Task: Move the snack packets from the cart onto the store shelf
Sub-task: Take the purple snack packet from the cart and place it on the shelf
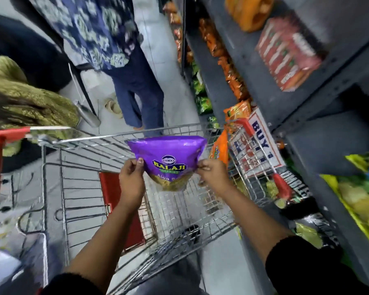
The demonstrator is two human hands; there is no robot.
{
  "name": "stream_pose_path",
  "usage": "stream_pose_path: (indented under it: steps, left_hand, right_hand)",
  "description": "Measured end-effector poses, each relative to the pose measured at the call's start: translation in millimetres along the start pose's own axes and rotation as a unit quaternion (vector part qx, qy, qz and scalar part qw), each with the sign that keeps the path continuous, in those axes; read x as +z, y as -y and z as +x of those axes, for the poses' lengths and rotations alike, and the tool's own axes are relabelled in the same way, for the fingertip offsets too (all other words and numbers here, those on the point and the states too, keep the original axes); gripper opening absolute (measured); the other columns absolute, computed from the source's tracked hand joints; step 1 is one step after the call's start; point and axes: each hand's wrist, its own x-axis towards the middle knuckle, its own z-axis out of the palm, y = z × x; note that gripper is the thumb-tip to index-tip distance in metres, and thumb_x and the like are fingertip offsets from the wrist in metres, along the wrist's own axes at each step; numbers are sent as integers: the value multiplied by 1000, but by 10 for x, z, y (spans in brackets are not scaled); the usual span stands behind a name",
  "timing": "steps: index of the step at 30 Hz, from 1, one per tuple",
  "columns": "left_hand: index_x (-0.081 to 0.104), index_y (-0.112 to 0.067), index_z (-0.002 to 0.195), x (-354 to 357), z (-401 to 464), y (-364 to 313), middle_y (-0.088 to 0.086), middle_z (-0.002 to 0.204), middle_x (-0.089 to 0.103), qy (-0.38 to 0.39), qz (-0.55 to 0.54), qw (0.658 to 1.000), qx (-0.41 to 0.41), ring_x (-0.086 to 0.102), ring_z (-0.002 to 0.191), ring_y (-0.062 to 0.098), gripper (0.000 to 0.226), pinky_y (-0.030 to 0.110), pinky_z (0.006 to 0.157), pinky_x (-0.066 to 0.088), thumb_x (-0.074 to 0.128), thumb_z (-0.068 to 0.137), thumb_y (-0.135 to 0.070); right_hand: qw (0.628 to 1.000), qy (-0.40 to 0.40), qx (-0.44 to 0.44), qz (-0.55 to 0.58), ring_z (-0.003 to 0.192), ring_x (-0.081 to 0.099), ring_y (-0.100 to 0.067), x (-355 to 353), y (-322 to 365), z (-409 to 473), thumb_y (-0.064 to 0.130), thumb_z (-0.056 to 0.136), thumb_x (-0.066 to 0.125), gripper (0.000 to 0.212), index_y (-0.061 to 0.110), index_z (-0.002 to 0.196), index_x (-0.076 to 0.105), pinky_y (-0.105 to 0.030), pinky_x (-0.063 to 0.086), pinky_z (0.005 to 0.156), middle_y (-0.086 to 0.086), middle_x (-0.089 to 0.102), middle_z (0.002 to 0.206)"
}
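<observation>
A purple snack packet (168,158) with a yellow Balaji label hangs above the wire cart (79,184). My left hand (131,179) pinches its left edge and my right hand (213,175) pinches its right edge. The packet is held upright over the cart's basket, a little left of the grey store shelf (264,67). The basket below looks bare of packets apart from a red panel (119,207). An orange packet (219,152) sits beyond the cart's right side, by the shelf.
The shelf on the right holds orange, green and red snack packs, with a "Buy 1" sign (260,143) on its edge. A person in blue patterned clothes (124,67) stands in the aisle ahead of the cart. Someone in olive cloth (24,99) is at the left.
</observation>
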Motion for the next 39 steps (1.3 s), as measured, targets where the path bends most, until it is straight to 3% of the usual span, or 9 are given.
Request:
stream_pose_path:
  steps: [2,5,12,15,22,27,32,35,39]
  left_hand:
    - [52,-24,67,70,-42,-303,1,69,51,10,-14,1000,22,45,71,17,22,38,74,39,58,88,-26]
    - [50,-23,65,234,-180,-810,-12,55,52,23,-44,997,67,41,59,7,26,33,64,35,55,91,-18]
    - [59,-26,62,593,-818,-2008,0,64,49,185,-99,967,147,39,66,18,17,35,64,33,62,79,-26]
    - [62,-24,59,888,-1192,-2566,-7,58,54,262,-163,934,177,43,57,8,16,25,59,34,64,75,-21]
    - [45,-17,69,1778,-2441,-3639,-12,55,63,390,-306,844,206,54,53,1,29,16,58,47,47,93,-2]
    - [49,-21,65,2465,-3269,-4095,-8,60,62,444,-350,803,192,56,60,8,31,23,65,50,52,90,-3]
    - [59,-26,55,3227,-3880,-4261,11,80,48,448,-322,818,161,41,79,25,20,42,74,38,66,72,-35]
    - [56,-27,53,3616,-4208,-4277,7,76,46,452,-328,820,122,41,76,20,23,38,70,38,64,74,-29]
    - [44,-22,59,4000,-4531,-4222,-3,63,39,446,-335,820,127,31,59,10,33,28,56,29,59,87,-14]
  right_hand:
    - [999,-21,-25,30,50,58,12,-130,279,-165,-9,79,69,12,2,79,74,-12,48,57,-2,69,72]
    - [993,-60,-68,72,57,60,13,-401,657,-467,-7,77,73,37,28,67,70,-8,49,63,10,70,68]
    - [975,-112,-143,126,52,60,14,-1261,1425,-1416,-18,74,69,25,6,83,70,-5,49,58,22,68,49]
    - [956,-170,-195,137,52,59,12,-1687,1686,-1921,-15,74,70,19,0,86,72,-8,49,58,19,69,51]
    - [895,-252,-311,199,46,56,4,-2562,2391,-3384,-9,80,63,23,9,66,68,-9,47,51,9,67,47]
    - [818,-359,-356,274,40,58,-2,-3118,2535,-4199,-8,82,61,33,12,59,71,-13,46,40,4,67,48]
    - [781,-484,-354,172,77,65,-7,-3513,2505,-4657,8,82,73,23,23,96,62,-18,51,63,-3,71,94]
    - [800,-521,-291,65,109,65,-13,-3668,2254,-4745,19,63,87,72,15,125,49,-17,52,88,-8,66,124]
    - [807,-547,-221,22,126,56,-10,-3829,1962,-4672,15,62,91,94,23,139,39,-32,47,108,5,58,137]
